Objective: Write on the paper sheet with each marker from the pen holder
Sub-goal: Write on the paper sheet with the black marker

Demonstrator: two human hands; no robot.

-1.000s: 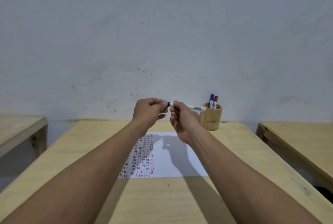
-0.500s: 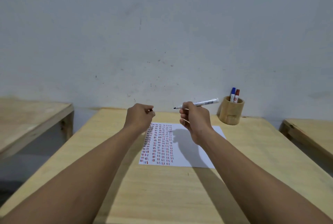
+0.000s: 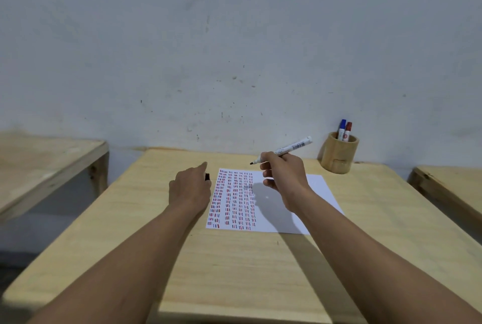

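Pinching an uncapped black marker (image 3: pixel 283 150) above the paper sheet (image 3: pixel 271 203), the right hand (image 3: pixel 283 175) aims its tip toward nine o'clock. The left hand (image 3: pixel 190 188) curls around the black cap (image 3: pixel 207 176) just beside the sheet's nine o'clock edge. The wooden pen holder (image 3: pixel 339 155), with blue and red markers, stands on the table (image 3: pixel 234 271) at two o'clock.

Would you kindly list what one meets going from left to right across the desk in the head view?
Left hand → black cap held in it → paper sheet → right hand holding the marker → pen holder.
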